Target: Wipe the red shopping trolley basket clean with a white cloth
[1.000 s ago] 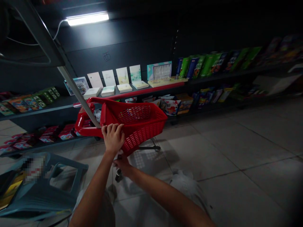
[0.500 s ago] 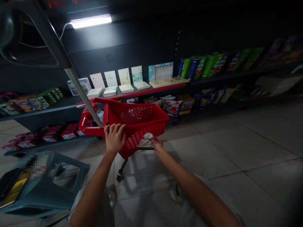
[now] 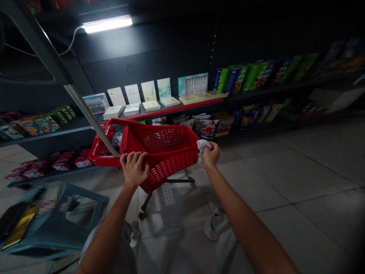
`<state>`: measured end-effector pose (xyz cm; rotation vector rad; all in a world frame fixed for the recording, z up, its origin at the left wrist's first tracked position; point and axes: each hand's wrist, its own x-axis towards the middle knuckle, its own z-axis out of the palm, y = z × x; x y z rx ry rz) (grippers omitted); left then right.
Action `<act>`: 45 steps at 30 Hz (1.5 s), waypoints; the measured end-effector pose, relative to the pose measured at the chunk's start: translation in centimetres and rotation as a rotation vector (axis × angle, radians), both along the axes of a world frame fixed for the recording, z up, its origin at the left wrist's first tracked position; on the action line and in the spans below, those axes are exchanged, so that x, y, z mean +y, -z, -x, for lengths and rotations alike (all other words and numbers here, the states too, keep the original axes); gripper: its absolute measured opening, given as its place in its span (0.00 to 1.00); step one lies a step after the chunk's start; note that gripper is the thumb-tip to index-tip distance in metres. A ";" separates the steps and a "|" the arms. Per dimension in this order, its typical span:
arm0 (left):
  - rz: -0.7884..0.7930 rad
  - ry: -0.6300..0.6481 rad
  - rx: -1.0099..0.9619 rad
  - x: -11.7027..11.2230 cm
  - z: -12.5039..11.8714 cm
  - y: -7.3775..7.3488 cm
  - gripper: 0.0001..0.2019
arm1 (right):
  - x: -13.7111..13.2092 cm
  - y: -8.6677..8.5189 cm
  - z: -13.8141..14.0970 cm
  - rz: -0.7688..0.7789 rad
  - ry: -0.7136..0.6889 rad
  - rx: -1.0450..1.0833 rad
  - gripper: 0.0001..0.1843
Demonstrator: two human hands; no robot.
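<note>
A red plastic shopping cart with perforated sides stands in front of me on dark legs with casters. My left hand is closed over the cart's near top rim, close to its handle end. In my right hand a crumpled white cloth is pinched at the cart's far right corner, against or right beside the red wall. A grey metal pole slants down from the upper left to the cart's handle end. Some clear or whitish thing lies near the handle, too dim to name.
Behind the cart runs a dark shelf with a red edge strip, bearing books and green boxes. Snack bags fill the lower level. At the lower left stands a blue-grey plastic stool with items on top. A tube light glows above.
My right hand has moved right and up with the white cloth, from the cart's side to its right end. My left hand stays on the rim; the cart has shifted slightly left.
</note>
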<state>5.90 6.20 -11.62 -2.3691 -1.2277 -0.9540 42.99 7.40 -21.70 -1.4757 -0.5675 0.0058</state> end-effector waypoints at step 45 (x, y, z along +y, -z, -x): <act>0.002 -0.030 -0.113 3.8 1.8 1.5 0.19 | -4.1 -5.7 7.5 0.341 -0.582 -0.777 0.14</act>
